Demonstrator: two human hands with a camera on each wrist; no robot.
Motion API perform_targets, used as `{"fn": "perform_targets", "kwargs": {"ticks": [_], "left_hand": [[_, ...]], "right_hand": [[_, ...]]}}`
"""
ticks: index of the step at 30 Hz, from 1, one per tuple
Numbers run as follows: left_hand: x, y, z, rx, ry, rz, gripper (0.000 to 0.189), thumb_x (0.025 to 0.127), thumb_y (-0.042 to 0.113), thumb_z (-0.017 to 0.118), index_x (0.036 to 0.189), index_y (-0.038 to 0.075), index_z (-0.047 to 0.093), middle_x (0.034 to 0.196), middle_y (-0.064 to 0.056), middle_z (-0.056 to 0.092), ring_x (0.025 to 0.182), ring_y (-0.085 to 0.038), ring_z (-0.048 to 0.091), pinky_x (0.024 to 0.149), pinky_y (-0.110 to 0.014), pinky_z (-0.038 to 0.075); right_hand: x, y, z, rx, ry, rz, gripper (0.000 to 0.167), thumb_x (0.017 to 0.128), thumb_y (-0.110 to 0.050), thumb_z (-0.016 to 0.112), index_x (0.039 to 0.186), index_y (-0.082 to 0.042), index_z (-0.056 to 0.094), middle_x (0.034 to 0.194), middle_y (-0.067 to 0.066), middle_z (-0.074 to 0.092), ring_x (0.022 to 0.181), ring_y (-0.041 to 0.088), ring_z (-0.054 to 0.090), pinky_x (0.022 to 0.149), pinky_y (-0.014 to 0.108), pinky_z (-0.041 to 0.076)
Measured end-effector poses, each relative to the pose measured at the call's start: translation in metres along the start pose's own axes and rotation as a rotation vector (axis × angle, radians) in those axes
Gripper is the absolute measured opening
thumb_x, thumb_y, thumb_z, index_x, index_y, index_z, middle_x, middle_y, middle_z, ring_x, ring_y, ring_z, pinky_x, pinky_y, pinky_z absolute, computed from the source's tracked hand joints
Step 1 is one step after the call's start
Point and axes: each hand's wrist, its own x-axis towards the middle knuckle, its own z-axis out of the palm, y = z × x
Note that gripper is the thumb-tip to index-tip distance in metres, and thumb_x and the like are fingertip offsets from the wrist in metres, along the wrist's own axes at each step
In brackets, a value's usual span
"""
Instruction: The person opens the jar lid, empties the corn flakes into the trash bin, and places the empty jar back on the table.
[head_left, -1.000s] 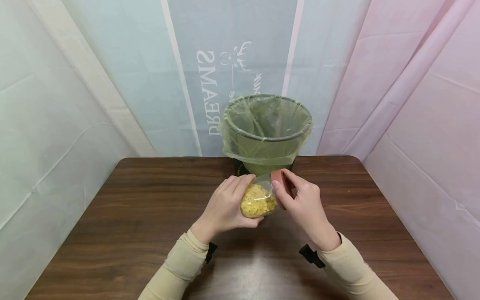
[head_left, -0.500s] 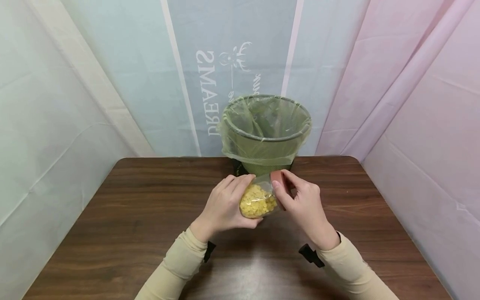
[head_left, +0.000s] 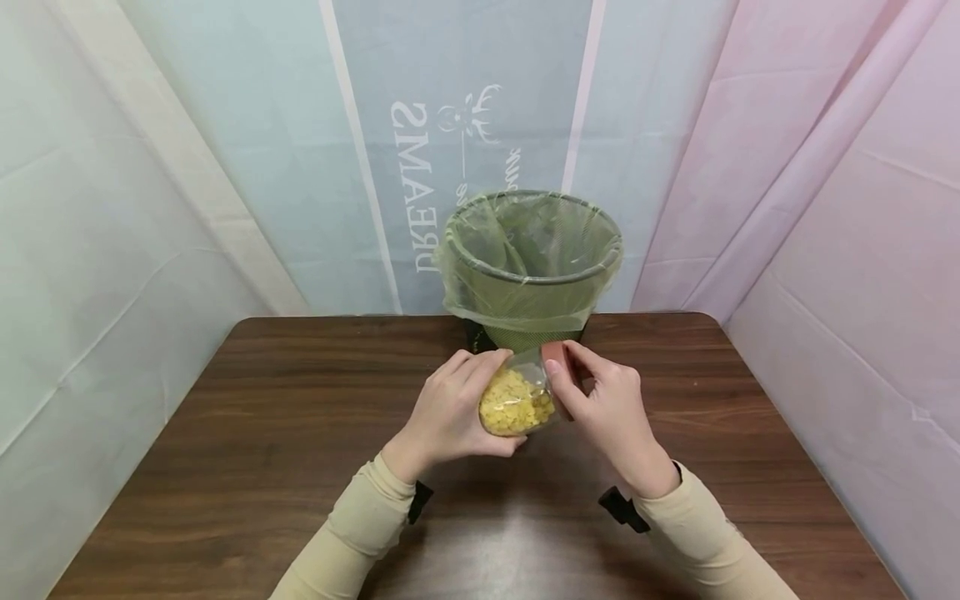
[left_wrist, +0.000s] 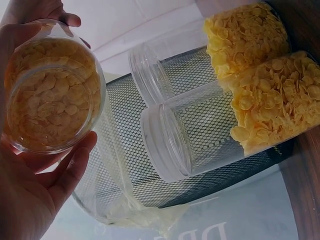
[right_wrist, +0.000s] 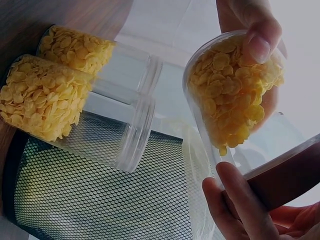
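My left hand (head_left: 457, 408) grips a clear jar (head_left: 517, 404) part-filled with yellow cornflakes, fingers over the top and thumb beneath. The jar lies tilted on its side, mouth to the right; its round base (left_wrist: 52, 107) faces the left wrist view. At the mouth, my right hand (head_left: 611, 412) pinches a reddish-brown lid (head_left: 557, 367) between thumb and fingers. In the right wrist view the lid (right_wrist: 290, 175) stands right at the jar's mouth, partly covered by fingers. Flakes (right_wrist: 227, 95) are heaped inside toward the base.
Two more clear jars of cornflakes, a nearer one (left_wrist: 280, 102) and another (left_wrist: 245, 40), stand on the brown wooden table (head_left: 300, 467), hidden in the head view. Behind them is a mesh bin (right_wrist: 100, 195) with a green liner (head_left: 517, 304). Printed curtains (head_left: 285, 167) surround the table.
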Motion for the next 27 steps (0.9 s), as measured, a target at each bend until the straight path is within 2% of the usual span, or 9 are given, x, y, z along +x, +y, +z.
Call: {"fn": "perform_targets", "kwargs": {"ticks": [8, 12, 18, 21, 27], "left_hand": [[0.0016, 0.0003, 0.0011, -0.006, 0.005, 0.013, 0.094, 0.051, 0.06, 0.076, 0.124, 0.004, 0.056, 0.112, -0.004, 0.066, 0.094, -0.017, 0.06, 0.081, -0.027, 0.05], [0.0015, 0.0004, 0.0011, -0.027, -0.019, -0.001, 0.094, 0.052, 0.06, 0.077, 0.124, 0.005, 0.055, 0.113, -0.003, 0.065, 0.094, -0.016, 0.061, 0.081, -0.027, 0.052], [0.0003, 0.0008, 0.0006, -0.092, -0.08, -0.053, 0.093, 0.052, 0.057, 0.079, 0.126, 0.007, 0.054, 0.115, -0.002, 0.064, 0.098, -0.014, 0.06, 0.083, -0.026, 0.052], [-0.0013, 0.0, 0.0005, -0.144, -0.102, -0.081, 0.094, 0.051, 0.056, 0.08, 0.127, 0.008, 0.053, 0.114, -0.001, 0.064, 0.096, -0.014, 0.061, 0.082, -0.027, 0.052], [-0.0023, -0.0012, -0.0014, -0.257, -0.137, -0.144, 0.093, 0.052, 0.054, 0.082, 0.128, 0.009, 0.053, 0.11, -0.001, 0.064, 0.093, -0.011, 0.059, 0.078, -0.026, 0.053]], "right_hand": [[-0.0002, 0.0024, -0.001, -0.001, 0.007, 0.006, 0.028, 0.087, -0.031, 0.064, 0.105, -0.01, 0.071, 0.075, -0.001, 0.07, 0.062, 0.006, 0.059, 0.057, 0.011, 0.043], [-0.0004, 0.0032, -0.001, 0.006, 0.001, 0.015, 0.026, 0.087, -0.03, 0.063, 0.103, -0.011, 0.071, 0.072, -0.003, 0.068, 0.06, 0.005, 0.058, 0.056, 0.011, 0.043], [-0.0013, 0.0042, -0.0006, 0.012, -0.003, 0.009, 0.023, 0.088, -0.029, 0.063, 0.1, -0.013, 0.072, 0.071, -0.004, 0.068, 0.06, 0.004, 0.059, 0.055, 0.012, 0.045], [-0.0018, 0.0055, -0.0006, -0.002, 0.008, -0.03, 0.024, 0.086, -0.029, 0.063, 0.102, -0.012, 0.071, 0.072, -0.003, 0.068, 0.058, 0.005, 0.057, 0.054, 0.013, 0.044], [0.0019, 0.0097, -0.0014, -0.001, 0.049, -0.188, 0.028, 0.083, -0.028, 0.063, 0.105, -0.012, 0.07, 0.073, -0.001, 0.067, 0.055, 0.007, 0.054, 0.051, 0.018, 0.042]]}}
